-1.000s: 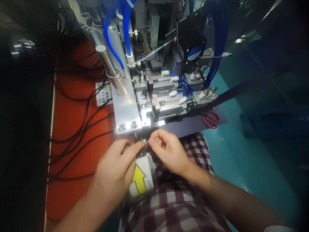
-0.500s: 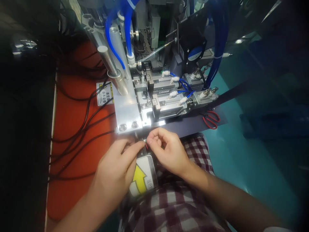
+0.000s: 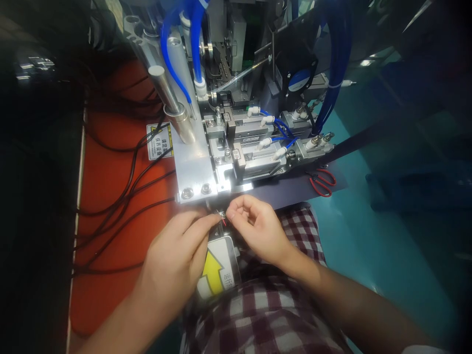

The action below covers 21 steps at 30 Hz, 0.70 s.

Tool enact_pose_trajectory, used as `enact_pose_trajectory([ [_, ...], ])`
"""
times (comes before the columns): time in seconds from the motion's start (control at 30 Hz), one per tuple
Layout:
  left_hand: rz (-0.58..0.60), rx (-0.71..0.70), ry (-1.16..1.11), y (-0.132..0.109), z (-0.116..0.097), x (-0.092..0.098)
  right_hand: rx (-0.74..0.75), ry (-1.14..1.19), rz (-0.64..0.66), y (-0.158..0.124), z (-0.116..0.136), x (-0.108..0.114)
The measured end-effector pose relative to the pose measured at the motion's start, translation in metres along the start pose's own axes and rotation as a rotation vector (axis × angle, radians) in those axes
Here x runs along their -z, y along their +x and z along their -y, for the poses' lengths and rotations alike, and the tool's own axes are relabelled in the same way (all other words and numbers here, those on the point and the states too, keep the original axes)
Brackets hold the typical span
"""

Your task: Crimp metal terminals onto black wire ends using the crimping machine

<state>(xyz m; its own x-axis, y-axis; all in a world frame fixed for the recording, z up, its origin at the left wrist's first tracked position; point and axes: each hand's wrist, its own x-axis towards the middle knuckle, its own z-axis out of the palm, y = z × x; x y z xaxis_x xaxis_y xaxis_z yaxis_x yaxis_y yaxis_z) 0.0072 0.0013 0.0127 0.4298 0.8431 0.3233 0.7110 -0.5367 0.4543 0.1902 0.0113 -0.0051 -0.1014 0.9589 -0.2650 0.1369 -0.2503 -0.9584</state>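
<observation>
In front of the machine's metal base plate (image 3: pixel 195 177), my two hands work close together. My left hand (image 3: pixel 177 250) is closed in a pinch, thumb and forefinger on a small shiny part (image 3: pixel 222 215) with a thin red strand (image 3: pixel 224 222) below it. Its kind is too small to make out. Just to the right, my right hand (image 3: pixel 260 228) is also closed, its thumb and forefinger pressed together beside that part. Whatever these fingertips hold, if anything, is hidden.
Pneumatic slides (image 3: pixel 254 160) with blue tubes (image 3: pixel 332 73) stand beyond my hands. Red-handled snips (image 3: pixel 322 183) lie at the right on the dark ledge (image 3: pixel 291 191). Black cables (image 3: pixel 132 187) cross the orange surface (image 3: pixel 114 300) at left. A yellow-arrow label (image 3: pixel 214 273) sits below my hands.
My right fingertips have shifted slightly right, and a little more of the small shiny part shows between the hands. My left hand keeps its pinch almost in place.
</observation>
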Motion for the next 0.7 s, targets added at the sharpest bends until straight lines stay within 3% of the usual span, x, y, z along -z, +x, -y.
enact_pose_trajectory([
  [0.43, -0.026, 0.007, -0.019, 0.003, -0.003, 0.005, -0.081, 0.000, 0.009, 0.000, 0.005, 0.000],
  [0.7, -0.033, 0.007, -0.025, 0.004, -0.001, 0.004, -0.043, -0.130, -0.006, 0.002, 0.015, 0.003],
])
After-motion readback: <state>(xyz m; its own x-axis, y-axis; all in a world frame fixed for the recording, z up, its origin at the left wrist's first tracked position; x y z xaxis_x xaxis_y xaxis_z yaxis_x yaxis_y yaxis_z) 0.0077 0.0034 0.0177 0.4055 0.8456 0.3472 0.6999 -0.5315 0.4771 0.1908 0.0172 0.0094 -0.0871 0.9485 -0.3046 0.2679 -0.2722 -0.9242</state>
